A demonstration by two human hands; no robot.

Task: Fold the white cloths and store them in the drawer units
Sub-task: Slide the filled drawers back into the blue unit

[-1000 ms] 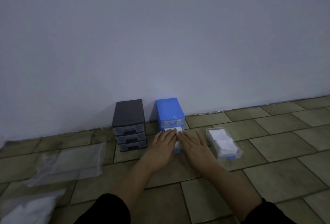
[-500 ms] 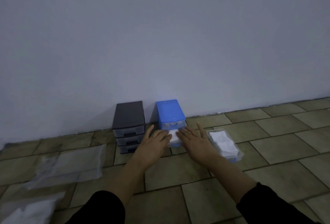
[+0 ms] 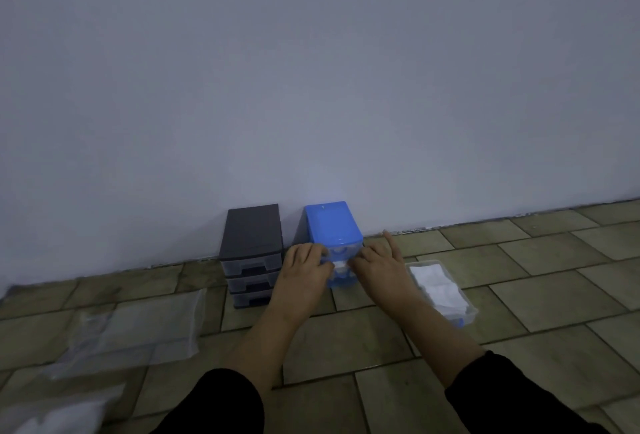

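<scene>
In the middle of the frame, a blue drawer unit (image 3: pixel 332 225) is standing on the tiled floor (image 3: pixel 554 295) right against the pale wall (image 3: pixel 311 70). Both hands are reaching to its front. The left hand (image 3: pixel 304 265) is sitting at the left side of the blue front, with its fingers curled in toward the drawers. The right hand (image 3: pixel 375 265) is sitting at the right side, with most fingers bent toward the drawers and one finger sticking up. A small bit of white cloth (image 3: pixel 341 264) is showing between the two hands, at the middle drawer. The fingertips are touching it or are just beside it, but I cannot tell if either hand is really gripping it.

Just to the left of the blue unit, a black drawer unit (image 3: pixel 251 243) with three see-through drawers is standing against the wall. At the right of the right hand, a clear drawer (image 3: pixel 471 312) is lying on the floor with folded white cloths (image 3: pixel 438 286) inside. At the lower left of the frame, clear plastic bags (image 3: pixel 138 326) are lying flat on the floor, and something white (image 3: pixel 59 416) is showing in the corner. Black sleeves (image 3: pixel 221 402) are covering both arms at the bottom.
</scene>
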